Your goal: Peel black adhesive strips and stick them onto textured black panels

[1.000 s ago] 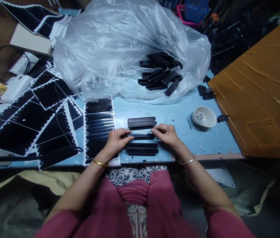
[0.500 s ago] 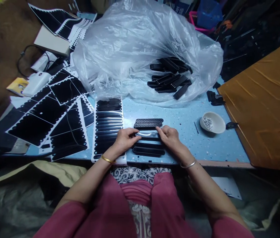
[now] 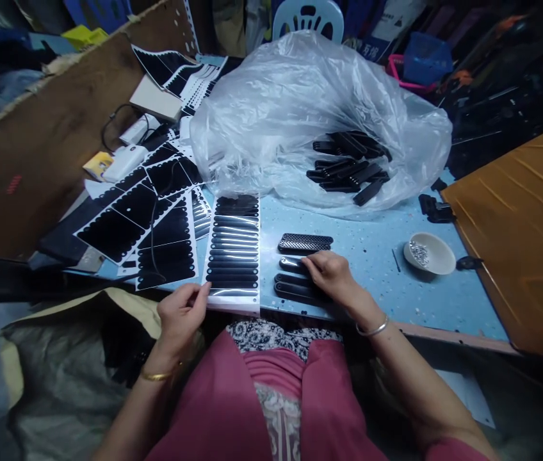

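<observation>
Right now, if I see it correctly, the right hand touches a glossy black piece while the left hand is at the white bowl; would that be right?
Not quite: the head view shows the left hand at the edge of the sheet of black strips, not at the white bowl. The right hand does touch a glossy black piece.

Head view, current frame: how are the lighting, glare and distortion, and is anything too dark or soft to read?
Head view: white glare streaks across the glossy black strip sheet and crinkled clear plastic bag; wide-angle stretch at the edges, in the amber taped box; upper right corner sinks into shadow; small silvery pieces in the white bowl too small to tell apart.
</observation>
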`<state>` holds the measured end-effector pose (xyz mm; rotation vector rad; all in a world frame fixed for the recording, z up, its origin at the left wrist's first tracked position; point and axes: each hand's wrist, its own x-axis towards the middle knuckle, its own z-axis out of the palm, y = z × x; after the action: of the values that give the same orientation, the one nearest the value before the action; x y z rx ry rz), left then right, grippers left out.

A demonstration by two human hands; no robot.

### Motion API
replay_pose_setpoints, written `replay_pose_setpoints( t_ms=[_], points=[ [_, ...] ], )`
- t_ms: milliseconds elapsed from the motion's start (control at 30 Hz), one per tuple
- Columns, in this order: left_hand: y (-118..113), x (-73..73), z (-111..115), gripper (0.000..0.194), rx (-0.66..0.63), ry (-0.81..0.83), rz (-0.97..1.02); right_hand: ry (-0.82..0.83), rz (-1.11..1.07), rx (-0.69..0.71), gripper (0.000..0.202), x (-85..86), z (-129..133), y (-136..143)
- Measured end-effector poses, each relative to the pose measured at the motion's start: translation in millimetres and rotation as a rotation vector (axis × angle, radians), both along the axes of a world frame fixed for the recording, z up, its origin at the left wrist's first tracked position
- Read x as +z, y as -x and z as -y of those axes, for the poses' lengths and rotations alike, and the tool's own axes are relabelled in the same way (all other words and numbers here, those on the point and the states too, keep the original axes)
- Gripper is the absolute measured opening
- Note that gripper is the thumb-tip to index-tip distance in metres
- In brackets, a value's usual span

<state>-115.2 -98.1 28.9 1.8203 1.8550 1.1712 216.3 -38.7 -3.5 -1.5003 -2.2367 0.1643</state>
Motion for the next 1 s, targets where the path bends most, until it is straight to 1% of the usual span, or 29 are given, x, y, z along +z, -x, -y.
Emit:
replay_pose_setpoints(
  t_ms=[67,133,167,200,267,300,367,433,467,533,567,633,700,767,867,933,1000],
  points=[
    [14.6,-19.4,12.9,0.03,0.109,0.081,0.016,-0.01,-0.022,0.054,0.039,-6.9,-5.7,7.3],
    [20.8,-36.2,19.7,0.029,0.205,0.18,0.084,-0.027,-0.035,0.072,0.04,-12.6,-10.8,10.5],
    [20.8,-42.5,21.2,0.029,0.233,0.235,0.139,-0.038,-0.038,0.073,0.041,-14.2,-12.5,10.6],
    [19.3,-47.1,21.7,0.03,0.245,0.29,0.209,-0.053,-0.035,0.076,0.042,-14.9,-13.4,10.0],
    [13.9,-52.9,20.7,0.036,0.229,0.401,0.395,-0.105,-0.008,0.089,0.042,-12.7,-12.6,8.8],
    [11.0,-54.7,19.8,0.04,0.227,0.445,0.513,-0.148,0.006,0.096,0.039,-9.7,-10.7,9.4],
    [7.0,-56.9,18.7,0.04,0.249,0.499,0.77,-0.243,0.0,0.114,0.029,-0.6,-3.8,15.6],
    [5.6,-57.2,20.1,0.035,0.263,0.514,0.97,-0.293,-0.067,0.159,0.015,10.9,8.0,30.7],
    [5.6,-56.4,21.9,0.031,0.259,0.516,1.042,-0.292,-0.117,0.199,0.011,16.3,15.4,41.7],
    [5.8,-53.0,27.1,0.026,0.236,0.522,1.15,-0.245,-0.218,0.317,0.014,23.4,31.2,69.6],
    [5.6,-50.8,30.0,0.026,0.224,0.529,1.195,-0.203,-0.26,0.382,0.017,24.2,38.5,85.3],
    [4.5,-45.9,35.6,0.03,0.207,0.546,1.27,-0.108,-0.308,0.453,0.02,19.7,49.5,117.1],
    [2.6,-41.4,40.2,0.032,0.196,0.551,1.326,-0.027,-0.339,0.434,0.017,9.2,54.6,144.4],
    [0.4,-37.2,43.3,0.031,0.187,0.543,1.353,0.04,-0.378,0.387,0.021,-3.3,55.0,163.6],
    [-2.5,-31.1,44.7,0.027,0.166,0.523,1.351,0.119,-0.451,0.347,0.029,-17.2,51.4,174.9],
    [-4.3,-27.4,43.2,0.025,0.133,0.512,1.347,0.17,-0.494,0.352,0.027,-21.3,48.8,174.2],
    [-6.3,-24.5,40.3,0.025,0.097,0.498,1.34,0.222,-0.527,0.363,0.026,-21.7,46.6,171.1]
  ],
)
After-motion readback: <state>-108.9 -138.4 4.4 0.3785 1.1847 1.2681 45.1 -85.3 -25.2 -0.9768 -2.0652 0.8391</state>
